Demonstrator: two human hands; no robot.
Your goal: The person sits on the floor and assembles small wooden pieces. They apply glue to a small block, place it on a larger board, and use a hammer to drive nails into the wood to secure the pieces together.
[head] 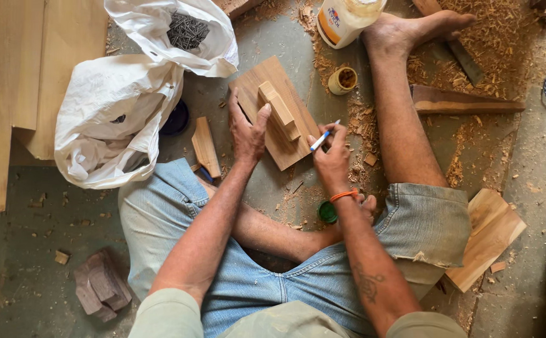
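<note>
We note, at eleven o'clock, a white plastic bag (115, 119) slumped on the floor, and above it a second white bag (179, 37) open on a heap of dark nails (186, 30). At twelve to one o'clock stands a pale plastic bottle (343, 20), with a small round cap (342, 80) full of sawdust just below it. Wood shavings (492, 37) spread across two o'clock, beside a long wedge offcut (461, 101). At four o'clock lies a flat board (489, 235). Pale planks (10, 94) fill nine to ten o'clock. A small tapered wooden piece (206, 148) lies near centre; grey blocks (101, 285) sit at seven o'clock; a green lid (327, 213) shows just below centre
</note>
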